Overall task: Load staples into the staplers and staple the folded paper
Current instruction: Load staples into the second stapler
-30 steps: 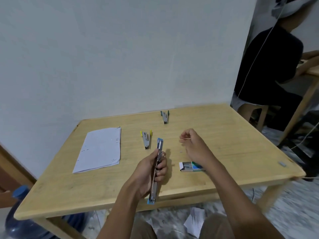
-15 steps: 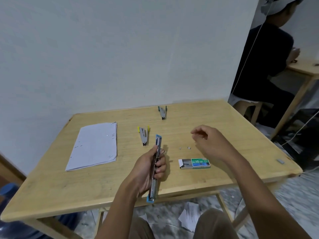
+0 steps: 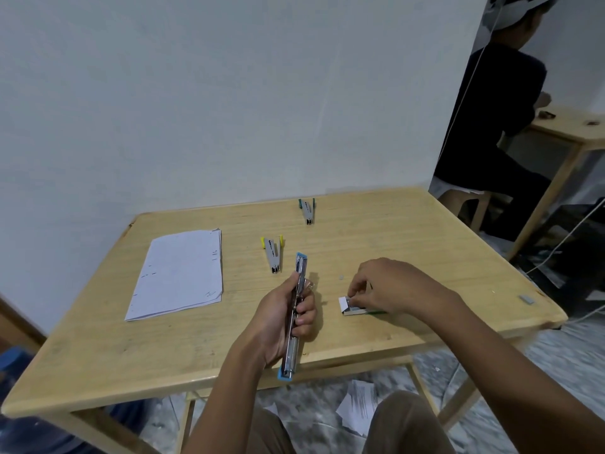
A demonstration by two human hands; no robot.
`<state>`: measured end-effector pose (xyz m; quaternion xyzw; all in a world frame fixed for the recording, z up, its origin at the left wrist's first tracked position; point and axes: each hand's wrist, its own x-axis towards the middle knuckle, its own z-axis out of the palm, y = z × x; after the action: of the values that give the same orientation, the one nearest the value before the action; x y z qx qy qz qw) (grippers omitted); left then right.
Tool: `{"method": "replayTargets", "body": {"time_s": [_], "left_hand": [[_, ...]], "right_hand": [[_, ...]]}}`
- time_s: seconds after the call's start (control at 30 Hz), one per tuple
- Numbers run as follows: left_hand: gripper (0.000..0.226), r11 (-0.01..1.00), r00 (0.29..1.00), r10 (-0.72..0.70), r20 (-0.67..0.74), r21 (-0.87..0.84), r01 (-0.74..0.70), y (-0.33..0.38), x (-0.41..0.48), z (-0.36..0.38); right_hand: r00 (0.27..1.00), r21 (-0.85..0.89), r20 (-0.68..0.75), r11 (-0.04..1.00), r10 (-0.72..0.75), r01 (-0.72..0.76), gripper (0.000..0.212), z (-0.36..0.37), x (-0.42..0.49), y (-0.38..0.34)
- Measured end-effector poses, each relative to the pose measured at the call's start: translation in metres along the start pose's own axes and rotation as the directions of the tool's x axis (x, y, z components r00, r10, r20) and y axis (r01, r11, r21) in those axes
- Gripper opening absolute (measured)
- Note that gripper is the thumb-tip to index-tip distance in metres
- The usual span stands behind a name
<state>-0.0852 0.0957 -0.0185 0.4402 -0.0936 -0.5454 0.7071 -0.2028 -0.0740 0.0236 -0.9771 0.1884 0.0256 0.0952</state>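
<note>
My left hand (image 3: 284, 317) grips a blue stapler (image 3: 294, 319), folded out flat and long above the table's front edge. My right hand (image 3: 389, 286) rests on the small staple box (image 3: 352, 308) on the table, its fingertips pinched at the box's open white flap. A yellow stapler (image 3: 272, 253) lies open on the table behind the blue one. A green stapler (image 3: 307, 211) lies farther back. The folded white paper (image 3: 180, 273) lies flat on the left side of the table.
The wooden table (image 3: 409, 231) stands against a white wall. A loose strip of staples (image 3: 527, 299) lies near its right edge. A tiny staple bit (image 3: 341, 276) lies mid-table. Another person (image 3: 497, 103) sits at a second table to the right. Paper scraps (image 3: 358, 406) lie on the floor.
My right hand has come down from above the table onto the staple box and pinched at its open end. My left hand has kept hold of the blue stapler.
</note>
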Motion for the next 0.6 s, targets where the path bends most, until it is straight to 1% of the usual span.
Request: {"method": "replayTargets", "body": {"time_s": [0.1, 0.23, 0.33, 0.6], "left_hand": [[0.036, 1.000, 1.000, 0.005, -0.003, 0.010, -0.005, 0.0005, -0.0006, -0.0003], [0.036, 1.000, 1.000, 0.000, -0.002, 0.011, 0.000, 0.0006, -0.0004, -0.0002], [0.035, 1.000, 1.000, 0.005, 0.008, 0.028, -0.005, 0.0014, -0.0014, 0.0002], [0.037, 0.995, 1.000, 0.019, 0.024, 0.099, -0.021, 0.0029, -0.0064, 0.0013]], "right_hand": [[0.999, -0.084, -0.006, 0.996, -0.042, 0.041, 0.022, -0.0009, -0.0003, -0.0028], [0.988, -0.178, -0.062, 0.975, -0.144, 0.131, 0.020, -0.0012, -0.0030, -0.0063], [0.978, -0.192, -0.091, 0.967, -0.188, 0.168, 0.021, 0.0008, -0.0055, -0.0060], [0.988, -0.132, -0.034, 0.981, -0.150, 0.144, 0.023, 0.0013, -0.0038, -0.0036]]}}
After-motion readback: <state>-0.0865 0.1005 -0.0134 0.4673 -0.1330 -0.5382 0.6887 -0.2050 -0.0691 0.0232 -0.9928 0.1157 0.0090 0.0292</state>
